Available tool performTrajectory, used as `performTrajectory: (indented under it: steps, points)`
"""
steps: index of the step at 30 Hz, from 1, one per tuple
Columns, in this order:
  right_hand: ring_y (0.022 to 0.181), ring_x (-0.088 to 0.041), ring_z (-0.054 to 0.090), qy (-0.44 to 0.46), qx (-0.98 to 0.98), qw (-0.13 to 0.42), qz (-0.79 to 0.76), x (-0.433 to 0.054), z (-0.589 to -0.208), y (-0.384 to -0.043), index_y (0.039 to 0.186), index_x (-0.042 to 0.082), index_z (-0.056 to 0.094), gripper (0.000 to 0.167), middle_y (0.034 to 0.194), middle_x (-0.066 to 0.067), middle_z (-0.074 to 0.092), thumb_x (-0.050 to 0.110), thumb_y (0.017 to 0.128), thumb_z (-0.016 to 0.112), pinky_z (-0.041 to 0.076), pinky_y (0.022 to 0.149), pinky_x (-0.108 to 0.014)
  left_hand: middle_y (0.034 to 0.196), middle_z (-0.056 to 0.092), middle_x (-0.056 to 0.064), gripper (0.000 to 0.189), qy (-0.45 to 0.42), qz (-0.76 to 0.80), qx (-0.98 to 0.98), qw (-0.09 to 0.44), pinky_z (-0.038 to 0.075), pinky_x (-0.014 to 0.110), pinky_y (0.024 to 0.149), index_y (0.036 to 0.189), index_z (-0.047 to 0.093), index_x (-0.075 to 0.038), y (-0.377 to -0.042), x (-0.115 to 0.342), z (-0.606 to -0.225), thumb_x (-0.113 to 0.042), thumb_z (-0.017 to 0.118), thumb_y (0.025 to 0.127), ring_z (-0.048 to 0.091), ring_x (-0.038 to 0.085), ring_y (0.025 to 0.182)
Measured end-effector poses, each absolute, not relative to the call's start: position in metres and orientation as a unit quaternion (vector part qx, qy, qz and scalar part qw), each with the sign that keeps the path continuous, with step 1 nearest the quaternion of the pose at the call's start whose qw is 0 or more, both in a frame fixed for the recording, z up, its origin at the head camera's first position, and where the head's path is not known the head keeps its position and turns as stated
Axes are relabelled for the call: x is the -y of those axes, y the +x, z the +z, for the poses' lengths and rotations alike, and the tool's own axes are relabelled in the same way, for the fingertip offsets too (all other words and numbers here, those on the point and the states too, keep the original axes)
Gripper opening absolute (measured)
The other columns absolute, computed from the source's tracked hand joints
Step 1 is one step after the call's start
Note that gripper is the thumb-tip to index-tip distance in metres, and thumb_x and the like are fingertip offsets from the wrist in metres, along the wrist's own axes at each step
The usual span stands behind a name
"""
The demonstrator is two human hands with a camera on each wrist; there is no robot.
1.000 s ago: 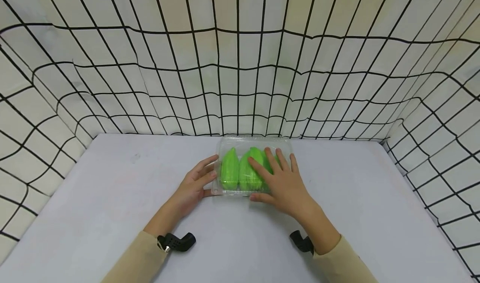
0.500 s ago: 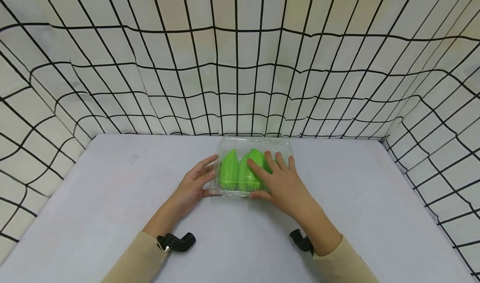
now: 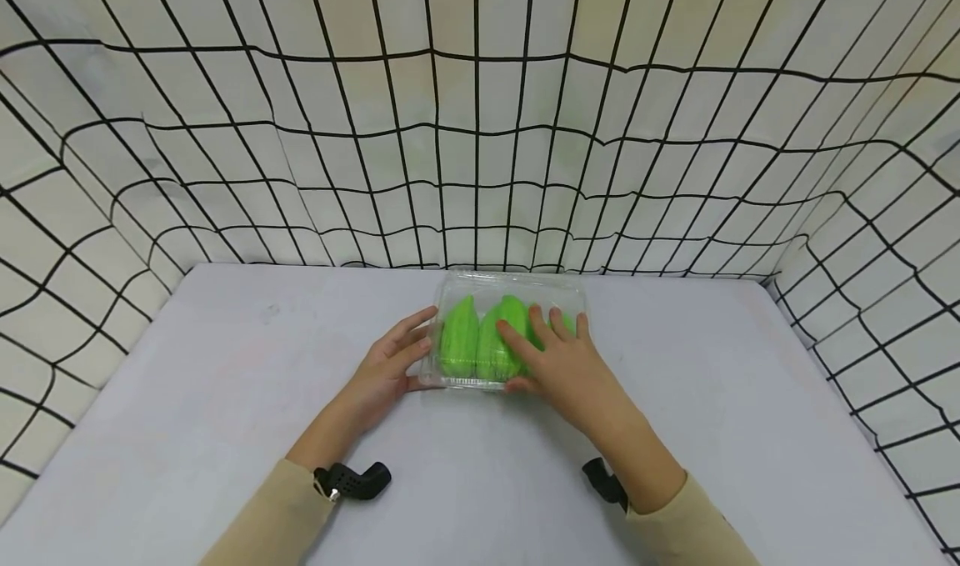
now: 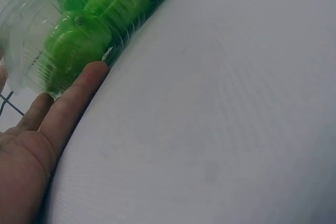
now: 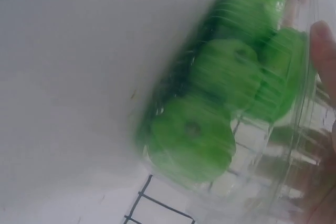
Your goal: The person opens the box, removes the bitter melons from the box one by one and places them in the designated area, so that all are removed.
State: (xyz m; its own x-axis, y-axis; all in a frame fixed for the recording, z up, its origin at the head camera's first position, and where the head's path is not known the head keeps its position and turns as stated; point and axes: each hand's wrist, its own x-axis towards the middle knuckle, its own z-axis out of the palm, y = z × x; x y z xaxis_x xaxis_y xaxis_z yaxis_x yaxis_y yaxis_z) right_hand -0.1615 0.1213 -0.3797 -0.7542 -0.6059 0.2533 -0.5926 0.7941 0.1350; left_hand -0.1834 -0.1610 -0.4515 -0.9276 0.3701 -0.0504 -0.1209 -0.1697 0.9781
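Note:
A clear plastic clamshell box (image 3: pixel 510 281) stands near the back edge of the white table, with several bright green ribbed fruits (image 3: pixel 459 338) inside. My left hand (image 3: pixel 378 376) is at its left side, fingers extended along the wall and thumb toward the front corner. In the left wrist view, straight fingertips (image 4: pixel 94 72) lie right at the box's lower edge. Spread fingers of my right hand (image 3: pixel 573 374) rest over the lid's right part, the thumb at the front edge. They partly hide the fruits there. The right wrist view shows rounded fruit ends (image 5: pixel 191 140) through the plastic.
White walls with a black wire-like grid (image 3: pixel 476 137) rise behind the table (image 3: pixel 480 474) and along both sides. A black wrist device (image 3: pixel 360 483) sits at the left sleeve, and another (image 3: pixel 603 483) at the right one.
My right thumb has drawn in slightly toward the box's front edge, and the right fingers are a little lower over the lid. The left hand and the box stay nearly in place.

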Motion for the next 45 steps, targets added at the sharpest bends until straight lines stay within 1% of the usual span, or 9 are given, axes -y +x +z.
performTrajectory:
  steps: [4, 9, 14, 17, 23, 33, 37, 40, 45]
  points:
    - [0.127, -0.048, 0.054, 0.339, 0.930, 0.141, -0.009, -0.126, -0.377, -0.163, 0.146, 0.026, 0.049, 0.073, 0.142, -0.023, 0.054, 0.056, 0.083, 0.070, 0.042, 0.101, -0.072, 0.162, 0.024, 0.013, 0.055, 0.099, 0.761, -0.621, 0.162, 0.058, 0.049, 0.090, 0.156, 0.032, -0.023, -0.183, 0.161, -0.451, -0.024, 0.052, 0.105, 0.040, 0.035, 0.138]
    - [0.125, -0.049, 0.054, 0.362, 0.920, 0.148, -0.001, -0.130, -0.375, -0.163, 0.144, 0.024, 0.051, 0.070, 0.141, -0.024, 0.055, 0.051, 0.084, 0.073, 0.045, 0.098, -0.070, 0.162, 0.021, 0.015, 0.056, 0.095, 0.761, -0.620, 0.164, 0.059, 0.049, 0.090, 0.156, 0.032, -0.022, -0.184, 0.160, -0.449, -0.022, 0.052, 0.105, 0.035, 0.038, 0.141]
    - [0.120, -0.051, 0.057, 0.385, 0.905, 0.178, 0.006, -0.129, -0.379, -0.163, 0.143, 0.023, 0.051, 0.068, 0.137, -0.027, 0.057, 0.042, 0.084, 0.078, 0.052, 0.094, -0.064, 0.161, 0.025, 0.015, 0.054, 0.092, 0.758, -0.625, 0.163, 0.059, 0.049, 0.089, 0.156, 0.034, -0.023, -0.186, 0.161, -0.449, -0.020, 0.052, 0.105, 0.045, 0.034, 0.135]
    - [0.119, -0.051, 0.058, 0.394, 0.900, 0.188, 0.006, -0.129, -0.380, -0.163, 0.144, 0.023, 0.050, 0.070, 0.136, -0.027, 0.057, 0.037, 0.083, 0.081, 0.053, 0.092, -0.064, 0.159, 0.029, 0.014, 0.053, 0.092, 0.758, -0.625, 0.162, 0.059, 0.049, 0.089, 0.155, 0.035, -0.024, -0.187, 0.162, -0.451, -0.018, 0.051, 0.105, 0.050, 0.030, 0.130]
    - [0.119, -0.051, 0.058, 0.402, 0.897, 0.182, 0.021, -0.129, -0.378, -0.163, 0.145, 0.023, 0.049, 0.078, 0.136, -0.026, 0.057, 0.020, 0.077, 0.087, 0.052, 0.092, -0.065, 0.158, 0.030, 0.015, 0.053, 0.095, 0.757, -0.626, 0.162, 0.059, 0.047, 0.089, 0.155, 0.035, -0.024, -0.188, 0.163, -0.451, -0.018, 0.051, 0.105, 0.053, 0.029, 0.128]
    - [0.132, -0.047, 0.049, 0.391, 0.911, 0.129, 0.033, -0.131, -0.374, -0.162, 0.150, 0.033, 0.044, 0.090, 0.148, -0.022, 0.048, 0.003, 0.074, 0.084, 0.046, 0.104, -0.063, 0.158, 0.030, 0.017, 0.055, 0.097, 0.760, -0.622, 0.159, 0.059, 0.049, 0.088, 0.156, 0.034, -0.020, -0.187, 0.164, -0.449, -0.017, 0.052, 0.104, 0.051, 0.031, 0.128]
    - [0.130, -0.044, 0.052, 0.402, 0.902, 0.149, 0.057, -0.135, -0.376, -0.166, 0.146, 0.031, 0.050, 0.087, 0.146, -0.019, 0.052, -0.005, 0.073, 0.079, 0.048, 0.102, -0.059, 0.157, 0.030, 0.017, 0.056, 0.095, 0.763, -0.619, 0.159, 0.059, 0.049, 0.088, 0.156, 0.034, -0.020, -0.187, 0.164, -0.449, -0.017, 0.053, 0.104, 0.052, 0.029, 0.128]
    - [0.125, -0.042, 0.057, 0.408, 0.893, 0.178, 0.062, -0.137, -0.379, -0.169, 0.144, 0.027, 0.053, 0.083, 0.142, -0.017, 0.057, -0.006, 0.072, 0.077, 0.052, 0.097, -0.056, 0.158, 0.030, 0.017, 0.056, 0.093, 0.765, -0.616, 0.161, 0.059, 0.048, 0.089, 0.156, 0.033, -0.020, -0.187, 0.163, -0.450, -0.017, 0.052, 0.104, 0.052, 0.028, 0.128]
    - [0.122, -0.038, 0.061, 0.395, 0.895, 0.196, 0.071, -0.137, -0.383, -0.170, 0.142, 0.026, 0.054, 0.081, 0.140, -0.015, 0.059, 0.006, 0.070, 0.087, 0.054, 0.095, -0.055, 0.159, 0.029, 0.016, 0.056, 0.087, 0.766, -0.617, 0.160, 0.059, 0.047, 0.090, 0.156, 0.033, -0.022, -0.185, 0.162, -0.451, -0.018, 0.052, 0.104, 0.054, 0.030, 0.127]
